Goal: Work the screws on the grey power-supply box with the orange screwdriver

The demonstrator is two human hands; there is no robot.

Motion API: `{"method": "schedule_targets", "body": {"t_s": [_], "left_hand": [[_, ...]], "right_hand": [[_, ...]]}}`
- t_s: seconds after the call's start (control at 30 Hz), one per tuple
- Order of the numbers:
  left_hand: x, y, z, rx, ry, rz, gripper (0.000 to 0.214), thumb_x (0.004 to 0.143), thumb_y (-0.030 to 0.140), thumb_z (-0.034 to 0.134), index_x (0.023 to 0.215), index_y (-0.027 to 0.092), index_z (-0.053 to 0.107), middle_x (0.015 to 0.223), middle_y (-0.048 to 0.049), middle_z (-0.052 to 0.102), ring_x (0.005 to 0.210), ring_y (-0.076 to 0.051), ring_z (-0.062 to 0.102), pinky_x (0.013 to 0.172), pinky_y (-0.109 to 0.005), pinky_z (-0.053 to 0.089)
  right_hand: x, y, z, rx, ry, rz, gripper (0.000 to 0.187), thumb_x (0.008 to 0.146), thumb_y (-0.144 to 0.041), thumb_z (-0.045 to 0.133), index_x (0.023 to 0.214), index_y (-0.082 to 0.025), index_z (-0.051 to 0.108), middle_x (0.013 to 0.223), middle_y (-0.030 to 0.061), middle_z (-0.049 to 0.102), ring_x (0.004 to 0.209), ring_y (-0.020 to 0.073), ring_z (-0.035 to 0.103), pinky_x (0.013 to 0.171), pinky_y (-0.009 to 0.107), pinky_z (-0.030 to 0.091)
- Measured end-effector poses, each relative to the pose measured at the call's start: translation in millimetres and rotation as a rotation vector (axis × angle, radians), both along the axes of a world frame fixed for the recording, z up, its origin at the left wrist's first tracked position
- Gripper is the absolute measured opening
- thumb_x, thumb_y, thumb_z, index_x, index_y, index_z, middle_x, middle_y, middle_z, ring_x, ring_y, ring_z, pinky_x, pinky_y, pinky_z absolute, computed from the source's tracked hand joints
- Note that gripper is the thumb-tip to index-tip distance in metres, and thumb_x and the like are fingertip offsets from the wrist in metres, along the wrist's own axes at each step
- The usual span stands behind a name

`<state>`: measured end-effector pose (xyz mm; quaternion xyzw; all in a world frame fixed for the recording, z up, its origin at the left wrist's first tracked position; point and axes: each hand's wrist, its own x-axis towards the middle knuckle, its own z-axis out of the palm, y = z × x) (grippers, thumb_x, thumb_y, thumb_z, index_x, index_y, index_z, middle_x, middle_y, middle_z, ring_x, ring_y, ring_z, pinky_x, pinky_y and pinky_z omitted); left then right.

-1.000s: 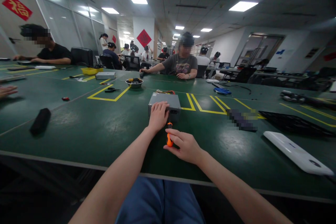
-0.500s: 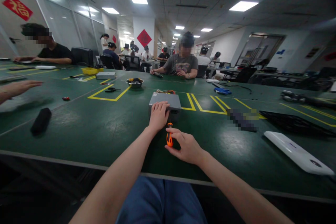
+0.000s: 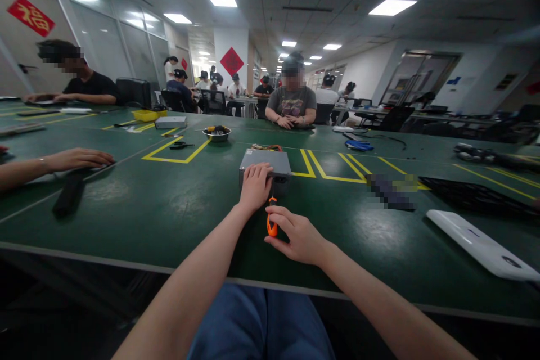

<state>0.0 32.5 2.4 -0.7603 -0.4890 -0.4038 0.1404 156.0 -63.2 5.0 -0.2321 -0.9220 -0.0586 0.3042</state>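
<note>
A grey metal box (image 3: 272, 162) with coloured wires at its back sits on the green table (image 3: 160, 208) straight ahead of me. My left hand (image 3: 254, 185) lies on the box's near left corner, fingers curled over its top edge. My right hand (image 3: 296, 235) is closed around the orange handle of a screwdriver (image 3: 271, 224), whose tip points at the box's near face just right of my left hand.
A co-worker's hand (image 3: 78, 158) rests on the table at left, near a black oblong object (image 3: 70, 193). A white flat device (image 3: 481, 246) lies at right, a black panel (image 3: 472, 197) behind it. A metal bowl (image 3: 216, 133) and a seated person (image 3: 292, 102) are farther back.
The co-worker's hand at left has reached further in across the table. The seated person opposite has drawn both hands together. My own hands and the screwdriver have barely shifted.
</note>
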Motion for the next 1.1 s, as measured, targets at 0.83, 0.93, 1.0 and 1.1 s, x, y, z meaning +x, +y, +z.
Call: {"method": "schedule_targets", "body": {"t_s": [0.83, 0.93, 1.0, 1.1], "left_hand": [[0.0, 0.1, 0.1, -0.005, 0.001, -0.006, 0.026, 0.085, 0.02, 0.044, 0.11, 0.023, 0.05, 0.124, -0.0028, 0.055, 0.12, -0.018, 0.045, 0.108, -0.039, 0.026], [-0.2, 0.7, -0.1, -0.011, 0.0, -0.009, 0.026, 0.085, 0.02, 0.045, 0.11, 0.023, 0.05, 0.124, -0.003, 0.055, 0.119, -0.019, 0.045, 0.107, -0.04, 0.026], [-0.4, 0.9, -0.1, -0.011, 0.0, -0.013, 0.026, 0.085, 0.02, 0.045, 0.11, 0.022, 0.05, 0.124, -0.003, 0.055, 0.12, -0.019, 0.044, 0.107, -0.039, 0.026], [-0.5, 0.5, 0.2, -0.011, 0.004, -0.014, 0.026, 0.085, 0.021, 0.046, 0.11, 0.023, 0.05, 0.125, -0.0028, 0.055, 0.12, -0.018, 0.044, 0.107, -0.039, 0.026]], "right_hand": [[2.0, 3.2, -1.2, 0.052, 0.134, -0.002, 0.031, 0.086, -0.037, 0.053, 0.107, -0.017, 0.043, 0.114, 0.0162, 0.056, 0.098, 0.0229, 0.061, 0.074, 0.033, 0.054], [2.1, 0.8, 2.2, 0.025, 0.046, 0.012, 0.04, 0.087, -0.036, 0.05, 0.12, -0.014, 0.039, 0.119, 0.018, 0.052, 0.103, 0.0243, 0.058, 0.079, 0.035, 0.053], [0.9, 0.1, 3.9, 0.056, -0.002, -0.005, 0.037, 0.089, -0.033, 0.046, 0.121, -0.015, 0.042, 0.119, 0.0173, 0.052, 0.098, 0.0232, 0.06, 0.077, 0.034, 0.053], [-0.2, 1.5, 2.7, 0.115, 0.039, -0.038, 0.029, 0.088, -0.036, 0.05, 0.109, -0.016, 0.049, 0.111, 0.0157, 0.055, 0.087, 0.0212, 0.062, 0.07, 0.032, 0.053]]}}
